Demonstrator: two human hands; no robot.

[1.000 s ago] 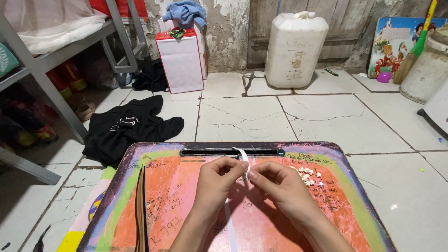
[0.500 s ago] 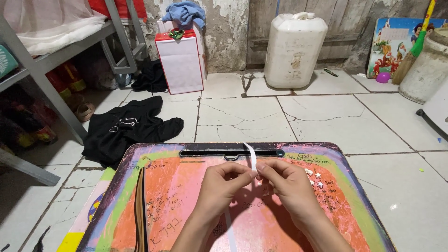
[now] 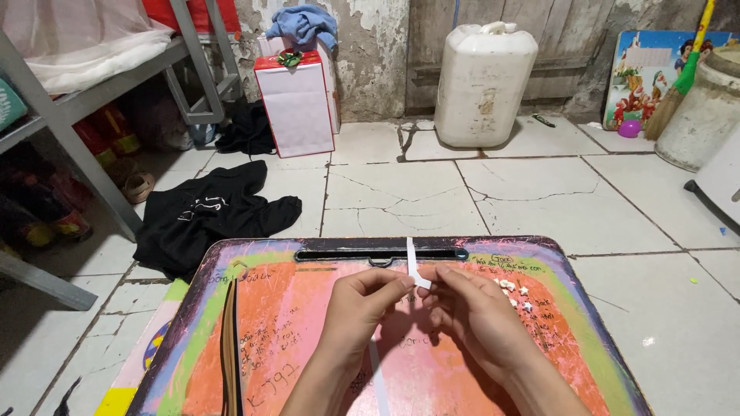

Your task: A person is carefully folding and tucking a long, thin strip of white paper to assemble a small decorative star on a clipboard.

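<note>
My left hand (image 3: 361,302) and my right hand (image 3: 472,308) meet over a small colourful lap table (image 3: 262,323). Together their fingertips pinch a thin white paper strip (image 3: 413,264), whose free end sticks up above the fingers. Another length of white strip (image 3: 378,377) trails down on the table between my forearms. Several tiny white folded paper stars (image 3: 516,294) lie on the table just right of my right hand.
A brown strap (image 3: 229,347) lies along the table's left side. On the tiled floor are a black garment (image 3: 208,216), a white gift bag (image 3: 297,104), a large white jerrycan (image 3: 484,83), a metal rack (image 3: 85,115) at left and a grey bucket (image 3: 705,115) at right.
The strip's free end has swung from leaning left to standing up above my fingers. My hands have drawn closer together around it.
</note>
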